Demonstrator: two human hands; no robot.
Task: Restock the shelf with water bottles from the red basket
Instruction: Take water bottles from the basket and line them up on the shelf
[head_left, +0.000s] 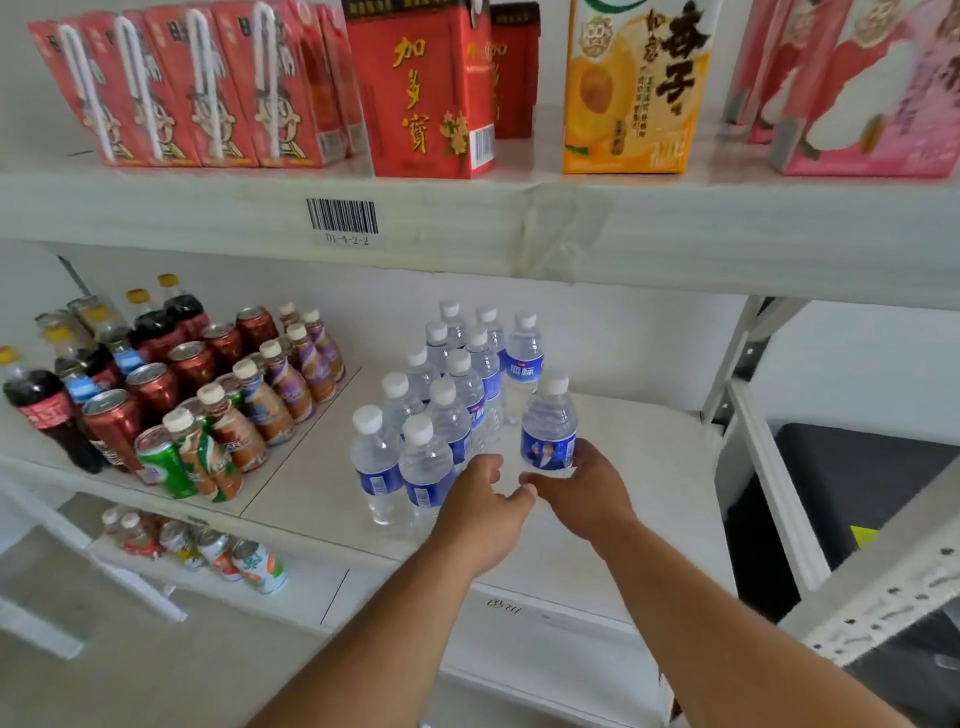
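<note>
So both hands are up at the middle shelf (649, 467), about centre frame. The right hand (582, 493) grips the bottom of a water bottle (549, 426) with a white cap and blue label, fingers wrapped round its base. The bottle stands upright on the shelf, just right of the main bunch of water bottles (436, 410) and in front of one more bottle (524, 358) behind it. The left hand (483, 514) sits right beside the right one, fingers loosely curled and not holding anything; its fingertips nearly meet the right thumb, and it's just in front of the nearest bottles in the bunch. Can't tell if it actually touches them.

The bunch runs in rows going back toward the wall, all upright, white caps, blue labels.

Left side of the same shelf is packed with other drinks: brown bottles with cream caps (260, 400), red cans (156, 384), a green can (161, 467), and dark cola bottles (47, 410) at the far left edge.

Upper shelf (519, 228) across the top of the frame has red cartons (182, 88) at the upper left, a red box (421, 88) in the middle, an orange-yellow box (634, 88) and pink boxes (857, 93) at the upper right. A barcode sticker (342, 218) is on its front edge.

Lower left, on the shelf below, a few cans (223, 556) lie there. Something dark (841, 499) sits beyond the shelf post on the right.
</note>
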